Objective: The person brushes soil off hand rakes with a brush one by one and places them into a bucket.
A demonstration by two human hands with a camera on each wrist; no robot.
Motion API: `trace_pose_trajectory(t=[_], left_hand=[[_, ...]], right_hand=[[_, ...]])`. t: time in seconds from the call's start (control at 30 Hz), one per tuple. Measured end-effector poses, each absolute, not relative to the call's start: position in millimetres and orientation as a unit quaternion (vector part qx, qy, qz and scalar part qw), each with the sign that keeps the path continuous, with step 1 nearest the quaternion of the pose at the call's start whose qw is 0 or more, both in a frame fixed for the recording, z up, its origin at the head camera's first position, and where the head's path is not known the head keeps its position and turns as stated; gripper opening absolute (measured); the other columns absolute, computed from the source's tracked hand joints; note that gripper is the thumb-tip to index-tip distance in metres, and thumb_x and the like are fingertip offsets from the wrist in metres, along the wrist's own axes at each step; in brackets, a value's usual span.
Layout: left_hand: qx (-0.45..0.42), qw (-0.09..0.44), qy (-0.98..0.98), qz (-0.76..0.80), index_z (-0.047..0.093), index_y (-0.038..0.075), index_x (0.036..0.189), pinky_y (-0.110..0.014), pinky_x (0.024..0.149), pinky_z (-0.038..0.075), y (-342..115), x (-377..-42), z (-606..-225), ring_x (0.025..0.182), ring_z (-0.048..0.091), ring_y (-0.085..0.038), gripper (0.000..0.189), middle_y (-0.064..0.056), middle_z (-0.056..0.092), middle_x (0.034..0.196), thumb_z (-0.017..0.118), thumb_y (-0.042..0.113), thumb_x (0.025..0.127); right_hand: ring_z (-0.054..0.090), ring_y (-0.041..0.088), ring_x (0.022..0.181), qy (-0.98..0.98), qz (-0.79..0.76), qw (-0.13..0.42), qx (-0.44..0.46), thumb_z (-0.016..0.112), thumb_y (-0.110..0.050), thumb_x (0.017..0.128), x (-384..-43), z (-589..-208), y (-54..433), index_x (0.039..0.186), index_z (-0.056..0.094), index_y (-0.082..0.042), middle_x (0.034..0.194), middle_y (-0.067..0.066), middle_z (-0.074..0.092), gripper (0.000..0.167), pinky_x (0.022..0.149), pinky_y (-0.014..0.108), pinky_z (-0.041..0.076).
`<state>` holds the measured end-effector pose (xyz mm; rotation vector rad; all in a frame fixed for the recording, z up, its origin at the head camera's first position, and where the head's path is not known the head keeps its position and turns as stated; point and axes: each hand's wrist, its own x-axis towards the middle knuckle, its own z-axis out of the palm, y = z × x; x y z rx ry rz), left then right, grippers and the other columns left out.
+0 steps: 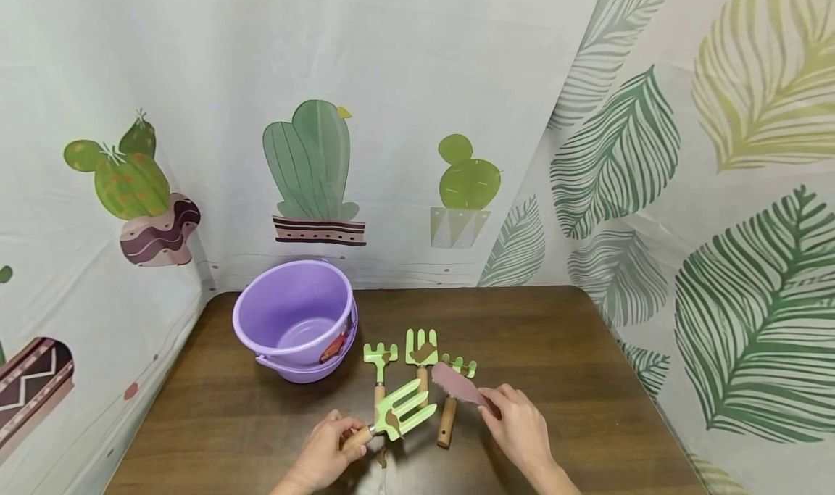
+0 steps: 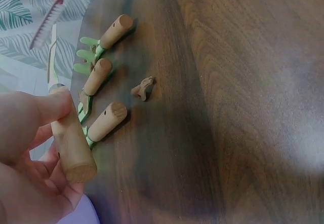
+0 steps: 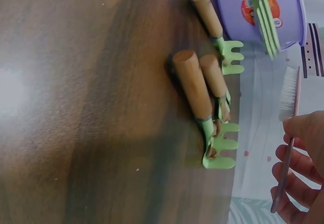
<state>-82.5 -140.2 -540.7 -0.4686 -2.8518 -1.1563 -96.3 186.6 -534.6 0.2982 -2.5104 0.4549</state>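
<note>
My left hand [image 1: 326, 448] grips the wooden handle of a green garden fork [image 1: 385, 424], held above the table with its tines pointing right and away. A brown, mud-like lump [image 1: 393, 419] sticks to the fork's head. In my right hand [image 1: 520, 431] is a pink brush [image 1: 459, 385]; the right wrist view shows its white bristles [image 3: 289, 89]. The brush is close to the fork but appears apart from it. Beneath them lie a small green hand rake [image 1: 380, 357], a second garden fork [image 1: 422, 357] and another rake [image 1: 446, 424], partly covered by the brush. These also carry brown patches.
A purple bucket [image 1: 243, 325] stands at the back left of the wooden table [image 1: 522, 321], its handle folded down. A loose brown piece [image 2: 143, 88] lies on the tabletop near the tool handles. A patterned curtain [image 1: 404, 60] hangs behind the table.
</note>
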Motion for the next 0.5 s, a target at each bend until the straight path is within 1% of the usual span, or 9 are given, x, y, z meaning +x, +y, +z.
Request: trace_pose_trajectory(t=[0.13,0.27,0.37,0.5], left_hand=[[-0.146,0.042,-0.939,-0.309,0.067,0.024,0.09,-0.018,0.052,0.032,-138.5,-82.3,-539.9,0.062,0.043,0.002,0.025,0.013,0.044,0.071,0.078,0.023,0.068],[-0.149,0.07,-0.955,-0.245,0.065,0.027,0.089,-0.022,0.051,0.035,-136.6,-82.1,-538.2,0.065,0.048,-0.003,0.027,0.014,0.048,0.074,0.078,0.028,0.066],[-0.16,0.089,-0.959,-0.215,0.065,0.027,0.087,-0.024,0.051,0.038,-135.3,-82.2,-536.9,0.067,0.052,-0.008,0.027,0.013,0.051,0.075,0.079,0.028,0.065],[-0.174,0.106,-0.96,-0.194,0.065,0.024,0.087,-0.025,0.051,0.04,-133.7,-83.0,-534.9,0.066,0.051,-0.009,0.028,0.011,0.052,0.075,0.079,0.027,0.064]], right_hand=[[0.049,0.002,0.063,-0.933,0.178,0.289,0.119,0.083,-0.018,0.06,-95.8,-528.9,181.5,0.089,0.072,-0.023,0.074,-0.016,0.057,0.032,0.049,0.021,0.042],[0.047,0.001,0.063,-0.932,0.182,0.283,0.134,0.083,-0.018,0.06,-94.5,-525.6,175.0,0.089,0.072,-0.023,0.074,-0.016,0.056,0.031,0.049,0.019,0.04],[0.046,0.001,0.063,-0.932,0.18,0.28,0.144,0.083,-0.019,0.061,-93.9,-525.5,170.8,0.089,0.072,-0.023,0.074,-0.016,0.056,0.031,0.05,0.019,0.039],[0.046,0.001,0.062,-0.929,0.173,0.289,0.152,0.083,-0.019,0.059,-94.0,-527.4,166.6,0.088,0.071,-0.024,0.073,-0.016,0.055,0.032,0.051,0.019,0.039]])
